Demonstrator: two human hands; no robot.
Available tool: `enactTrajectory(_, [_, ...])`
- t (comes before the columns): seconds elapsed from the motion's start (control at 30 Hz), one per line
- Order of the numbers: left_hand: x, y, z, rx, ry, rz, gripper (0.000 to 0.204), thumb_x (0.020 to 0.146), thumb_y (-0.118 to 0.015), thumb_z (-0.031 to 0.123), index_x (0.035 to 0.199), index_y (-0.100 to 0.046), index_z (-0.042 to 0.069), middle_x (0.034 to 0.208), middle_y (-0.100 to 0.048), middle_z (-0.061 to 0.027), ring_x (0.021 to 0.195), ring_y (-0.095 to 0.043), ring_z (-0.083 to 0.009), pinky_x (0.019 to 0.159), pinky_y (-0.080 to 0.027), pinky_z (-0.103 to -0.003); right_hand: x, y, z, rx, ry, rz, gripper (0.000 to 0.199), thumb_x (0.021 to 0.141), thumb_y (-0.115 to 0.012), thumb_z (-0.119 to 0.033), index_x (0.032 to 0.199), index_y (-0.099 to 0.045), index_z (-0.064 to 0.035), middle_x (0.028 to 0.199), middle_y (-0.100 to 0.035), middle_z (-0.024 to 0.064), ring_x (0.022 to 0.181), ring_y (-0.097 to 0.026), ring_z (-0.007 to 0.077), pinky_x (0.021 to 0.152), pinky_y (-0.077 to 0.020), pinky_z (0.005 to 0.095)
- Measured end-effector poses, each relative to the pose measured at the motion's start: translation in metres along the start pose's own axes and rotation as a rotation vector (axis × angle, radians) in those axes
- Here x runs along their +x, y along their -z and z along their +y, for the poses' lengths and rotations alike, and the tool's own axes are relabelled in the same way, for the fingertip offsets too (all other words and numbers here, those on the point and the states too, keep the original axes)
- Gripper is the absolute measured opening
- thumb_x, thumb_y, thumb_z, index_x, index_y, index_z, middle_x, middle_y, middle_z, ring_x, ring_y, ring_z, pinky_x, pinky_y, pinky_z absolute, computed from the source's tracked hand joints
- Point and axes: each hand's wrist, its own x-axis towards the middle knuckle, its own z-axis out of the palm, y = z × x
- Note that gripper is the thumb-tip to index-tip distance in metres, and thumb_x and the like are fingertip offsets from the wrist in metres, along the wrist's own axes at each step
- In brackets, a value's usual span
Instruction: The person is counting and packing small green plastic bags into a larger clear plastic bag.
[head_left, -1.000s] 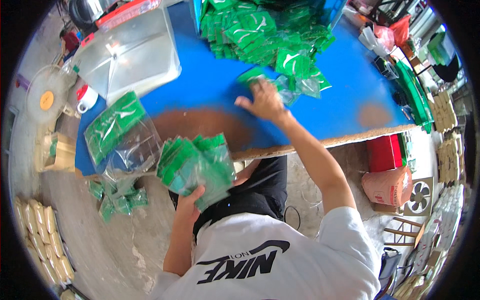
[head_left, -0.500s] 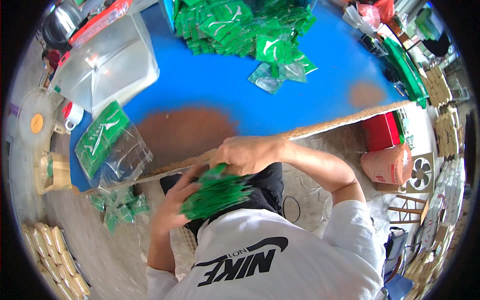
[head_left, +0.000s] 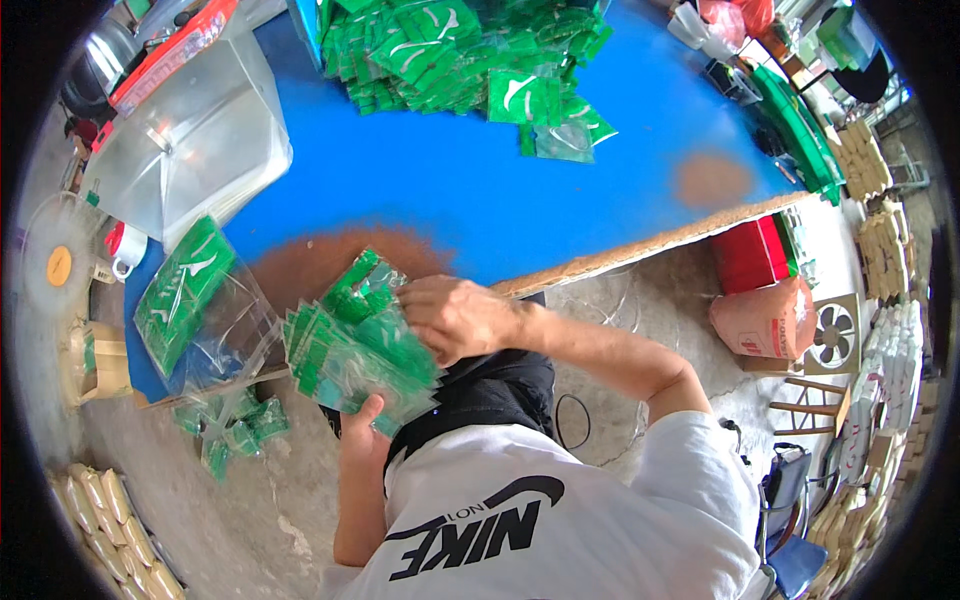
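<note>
My left hand (head_left: 367, 418) grips a fanned stack of flat green-and-clear plastic packets (head_left: 355, 350) over my lap, its thumb on top. At the stack's upper right, my right hand (head_left: 455, 315) has its fingers curled onto a green packet (head_left: 362, 285) lying against the stack; its fingertips are partly hidden. A large pile of similar packets (head_left: 430, 50) covers the far side of the blue table (head_left: 420, 180), with a few loose packets (head_left: 562, 138) at its near edge. Left of my hands, a big clear bag with a green printed panel (head_left: 190, 285) lies across the table edge.
A stack of clear plastic bags (head_left: 190, 150) lies at the table's far left beside a red-and-white mug (head_left: 126, 248). More green packets (head_left: 235, 430) sit below the table's left corner. On the right are a red box (head_left: 748, 252), a pink sack (head_left: 765, 322), a fan (head_left: 833, 335) and a stool (head_left: 810, 408).
My hands have turned the packet stack, which now shows fanned out with its clear sides up. One loose packet near the pile no longer lies there. The view has shifted slightly.
</note>
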Motion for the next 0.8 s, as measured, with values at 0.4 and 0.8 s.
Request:
enactTrajectory(0.4, [-0.015,0.038,0.024,0.288,-0.217,-0.21,0.062,0.075,-0.081,0.005,0.131,-0.054,0.005,0.122,-0.059,-0.0064,0.115,-0.057,-0.0224,0.1,-0.046,-0.041,-0.009,0.007,0.0,-0.257,-0.232,0.143,0.04,0.09,-0.064,-0.024,0.123,-0.059,-0.0015,0.128,-0.058,0.0145,0.122,-0.055,0.0309,0.109,-0.0379,0.0497])
enactTrajectory(0.8, [0.017,0.014,-0.003,-0.045,0.227,-0.041,0.06,0.085,-0.072,0.005,0.138,-0.045,0.001,0.13,-0.057,-0.0118,0.122,-0.056,-0.0272,0.105,-0.044,-0.045,-0.02,0.017,-0.029,0.431,-0.311,-0.061,0.05,0.093,-0.056,-0.007,0.141,-0.043,-0.0058,0.116,-0.061,0.0201,0.109,-0.06,0.0394,0.093,-0.0488,0.0476])
